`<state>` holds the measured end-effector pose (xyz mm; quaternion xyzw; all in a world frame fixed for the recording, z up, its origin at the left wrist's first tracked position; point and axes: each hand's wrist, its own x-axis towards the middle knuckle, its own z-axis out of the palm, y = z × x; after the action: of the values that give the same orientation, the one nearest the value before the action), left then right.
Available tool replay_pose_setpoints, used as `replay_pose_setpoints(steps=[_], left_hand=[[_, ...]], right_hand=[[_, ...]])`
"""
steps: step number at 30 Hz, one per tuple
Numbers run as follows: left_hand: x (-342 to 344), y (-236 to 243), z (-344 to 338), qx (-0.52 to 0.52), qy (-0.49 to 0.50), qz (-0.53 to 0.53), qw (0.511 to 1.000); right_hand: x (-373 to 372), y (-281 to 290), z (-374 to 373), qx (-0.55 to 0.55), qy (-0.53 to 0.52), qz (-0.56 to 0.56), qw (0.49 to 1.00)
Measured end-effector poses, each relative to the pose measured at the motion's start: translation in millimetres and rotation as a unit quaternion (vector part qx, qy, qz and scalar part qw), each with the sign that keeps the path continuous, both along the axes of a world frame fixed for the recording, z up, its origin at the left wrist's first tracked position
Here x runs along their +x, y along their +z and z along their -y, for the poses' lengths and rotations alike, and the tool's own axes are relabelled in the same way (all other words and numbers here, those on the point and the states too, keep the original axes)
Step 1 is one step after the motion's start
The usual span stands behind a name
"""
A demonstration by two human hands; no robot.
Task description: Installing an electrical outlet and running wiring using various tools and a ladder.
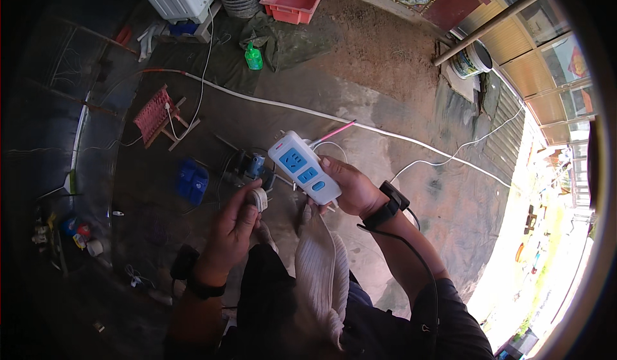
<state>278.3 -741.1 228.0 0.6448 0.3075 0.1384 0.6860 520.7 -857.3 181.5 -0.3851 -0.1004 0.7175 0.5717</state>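
Observation:
My right hand [347,189] grips a white power strip [303,167] with blue sockets and a blue switch, tilted at the middle of the view. My left hand [241,222] pinches a white plug [259,199], apart from the strip and to its lower left; its prongs point right. A thin pink length [334,132] shows beyond the strip's top, among pale cords. A cream ribbed cloth [312,263] hangs below the strip, between my arms.
A machine with blue parts [254,166], a blue case [191,182] and a red woven stool [151,117] stand on the floor. A long white hose [276,103] crosses beyond them. Further off are a green bottle [254,56], red crate [292,0] and bucket [470,60].

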Motion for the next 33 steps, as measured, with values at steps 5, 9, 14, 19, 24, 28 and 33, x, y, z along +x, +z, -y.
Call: replay_pose_setpoints(steps=[5,9,14,19,24,28,33], left_hand=[[-9,55,12,0.173,-0.013,0.029,0.984],[-35,76,22,0.230,-0.002,0.052,0.972],[-82,77,28,0.183,0.017,0.139,0.973],[-124,81,39,0.222,0.034,0.155,0.962],[-154,92,50,0.142,0.067,0.186,0.970],[-178,94,54,0.148,0.083,0.196,0.966],[-201,94,59,0.139,0.090,0.183,0.969]], right_hand=[[-33,79,11,0.044,0.050,0.133,0.989],[-75,123,20,0.066,0.067,0.207,0.974],[-122,152,32,0.061,0.091,0.281,0.954],[-172,157,34,0.061,0.072,0.255,0.962],[-202,161,36,0.078,0.069,0.202,0.974],[-223,167,37,0.085,0.087,0.195,0.973],[-243,176,41,0.084,0.103,0.228,0.964]])
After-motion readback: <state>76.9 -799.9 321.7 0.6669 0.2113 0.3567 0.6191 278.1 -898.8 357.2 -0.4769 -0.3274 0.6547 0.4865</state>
